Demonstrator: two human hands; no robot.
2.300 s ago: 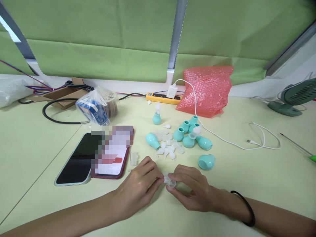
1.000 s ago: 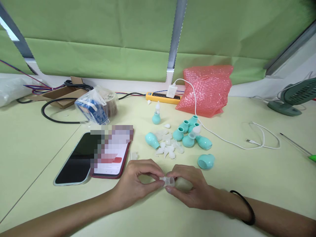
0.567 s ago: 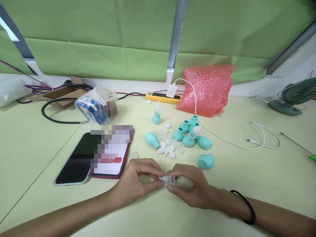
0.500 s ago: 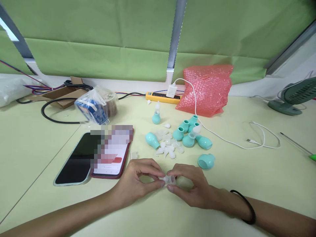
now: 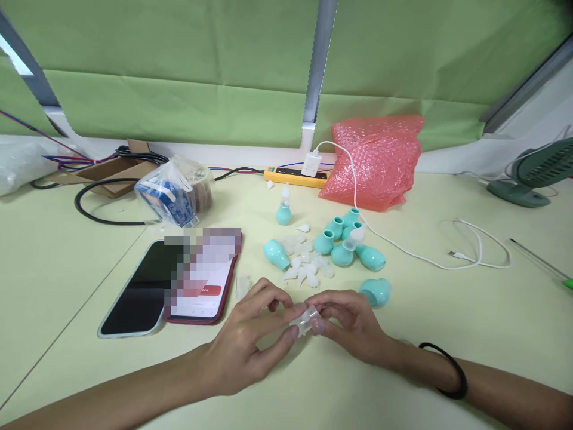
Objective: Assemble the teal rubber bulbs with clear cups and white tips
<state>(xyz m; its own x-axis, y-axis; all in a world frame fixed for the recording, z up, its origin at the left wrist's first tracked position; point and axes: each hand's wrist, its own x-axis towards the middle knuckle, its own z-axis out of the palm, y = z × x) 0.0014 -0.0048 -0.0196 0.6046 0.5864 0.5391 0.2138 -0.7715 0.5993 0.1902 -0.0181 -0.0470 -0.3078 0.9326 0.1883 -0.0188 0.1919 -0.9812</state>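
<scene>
Both hands meet low in the middle of the view over a pale green table (image 5: 447, 322). My left hand (image 5: 250, 343) and my right hand (image 5: 349, 322) pinch one small clear plastic piece (image 5: 305, 319) between their fingertips, held just above the table. Just beyond the hands lies a heap of small clear tips (image 5: 304, 260). Several teal rubber bulbs lie around it: one on its side (image 5: 276, 254), a cluster (image 5: 347, 242), one near my right hand (image 5: 376, 291). One bulb with a tip fitted (image 5: 283, 209) stands upright further back.
Two phones (image 5: 179, 280) lie side by side at the left. Behind them sit a plastic bag of items (image 5: 176, 191), a cardboard box (image 5: 111, 173) and black cable. A yellow power strip (image 5: 295, 176), pink bubble wrap (image 5: 376, 161), a white charging cable (image 5: 447, 254) and a green fan (image 5: 532, 176) stand further back and right.
Both hands have lifted a little and moved away from me with the clear piece, which is now tilted. My left fingers have spread more around it. Nothing else on the table moved.
</scene>
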